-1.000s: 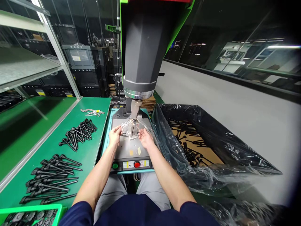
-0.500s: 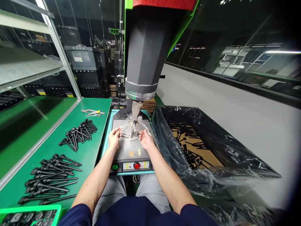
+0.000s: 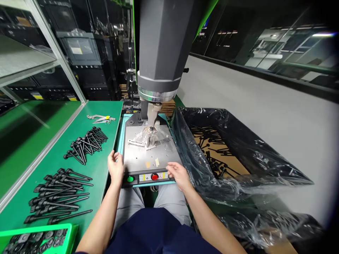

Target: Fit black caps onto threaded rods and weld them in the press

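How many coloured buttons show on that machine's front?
2: a green button at the front panel's left and a red button near its middle. The right hand may hide another.

Room btwn L hand (image 3: 116,166) and R hand (image 3: 179,174) over front of metal plate (image 3: 137,158); machine horn (image 3: 153,114) + plastic film (image 3: 143,133) block mid-plate; behind horn prob. tight, poorly seen.

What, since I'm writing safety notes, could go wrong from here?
The crumpled film lies bunched at the tool's tip and might tear or shift. The left hand could brush the nearby green button, and the right hand the red button. The left forearm might nudge the black parts alongside.
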`<act>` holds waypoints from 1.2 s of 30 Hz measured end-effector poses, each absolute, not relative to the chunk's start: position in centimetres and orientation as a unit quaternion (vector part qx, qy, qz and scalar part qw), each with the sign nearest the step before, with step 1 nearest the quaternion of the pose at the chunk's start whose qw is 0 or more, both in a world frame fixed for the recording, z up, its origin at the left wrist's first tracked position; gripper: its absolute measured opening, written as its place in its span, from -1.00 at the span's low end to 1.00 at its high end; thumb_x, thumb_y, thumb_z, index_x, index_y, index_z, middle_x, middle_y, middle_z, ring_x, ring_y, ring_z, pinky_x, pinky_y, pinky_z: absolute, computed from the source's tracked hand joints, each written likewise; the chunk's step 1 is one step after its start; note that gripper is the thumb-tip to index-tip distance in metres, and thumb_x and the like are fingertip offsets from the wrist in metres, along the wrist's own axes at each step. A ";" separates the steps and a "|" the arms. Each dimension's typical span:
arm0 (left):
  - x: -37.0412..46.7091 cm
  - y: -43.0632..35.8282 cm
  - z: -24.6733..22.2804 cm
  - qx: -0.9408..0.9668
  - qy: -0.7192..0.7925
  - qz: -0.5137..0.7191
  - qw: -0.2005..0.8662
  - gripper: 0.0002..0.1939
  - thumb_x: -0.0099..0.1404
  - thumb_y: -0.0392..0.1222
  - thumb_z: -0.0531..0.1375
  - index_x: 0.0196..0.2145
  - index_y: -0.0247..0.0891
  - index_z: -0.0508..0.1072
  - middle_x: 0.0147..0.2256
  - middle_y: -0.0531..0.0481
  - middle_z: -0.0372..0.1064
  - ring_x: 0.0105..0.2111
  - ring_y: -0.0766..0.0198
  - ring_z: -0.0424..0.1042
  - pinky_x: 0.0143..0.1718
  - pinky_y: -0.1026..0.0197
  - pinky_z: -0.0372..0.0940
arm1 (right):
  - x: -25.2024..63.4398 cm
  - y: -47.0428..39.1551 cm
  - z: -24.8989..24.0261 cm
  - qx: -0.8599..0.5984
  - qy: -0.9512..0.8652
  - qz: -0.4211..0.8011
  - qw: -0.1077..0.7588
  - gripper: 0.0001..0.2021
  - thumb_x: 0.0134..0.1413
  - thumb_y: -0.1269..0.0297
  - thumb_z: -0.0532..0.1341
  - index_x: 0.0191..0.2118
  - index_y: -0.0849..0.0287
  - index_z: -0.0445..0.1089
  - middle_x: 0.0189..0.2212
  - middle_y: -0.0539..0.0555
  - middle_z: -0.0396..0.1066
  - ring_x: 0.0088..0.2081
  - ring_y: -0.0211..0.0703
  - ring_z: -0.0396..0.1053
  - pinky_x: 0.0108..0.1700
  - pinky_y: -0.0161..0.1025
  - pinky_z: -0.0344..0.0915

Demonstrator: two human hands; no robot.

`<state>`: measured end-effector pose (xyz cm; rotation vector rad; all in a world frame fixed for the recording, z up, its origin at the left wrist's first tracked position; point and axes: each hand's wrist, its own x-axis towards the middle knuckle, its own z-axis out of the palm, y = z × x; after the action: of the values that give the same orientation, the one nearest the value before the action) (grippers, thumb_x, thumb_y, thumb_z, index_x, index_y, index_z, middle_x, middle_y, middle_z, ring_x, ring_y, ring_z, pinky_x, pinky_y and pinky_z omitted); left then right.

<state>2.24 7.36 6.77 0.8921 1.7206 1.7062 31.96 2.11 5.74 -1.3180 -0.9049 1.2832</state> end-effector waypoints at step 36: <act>0.6 -0.3 -1.1 0.525 0.665 0.454 0.275 -0.25 0.13 0.07 0.31 0.25 -0.08 0.27 0.20 -0.15 0.25 0.23 -0.07 0.24 0.26 -0.13 0.15 | 39.6 -0.1 -4.3 -0.718 -0.545 0.198 0.387 -0.24 0.02 -0.07 0.22 0.32 0.08 0.11 0.18 0.26 0.26 0.19 0.21 0.28 0.11 0.08 0.33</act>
<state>0.56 -0.32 -1.14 1.4124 1.7878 1.2215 39.59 -0.11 -4.35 -1.8266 -1.3862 0.5042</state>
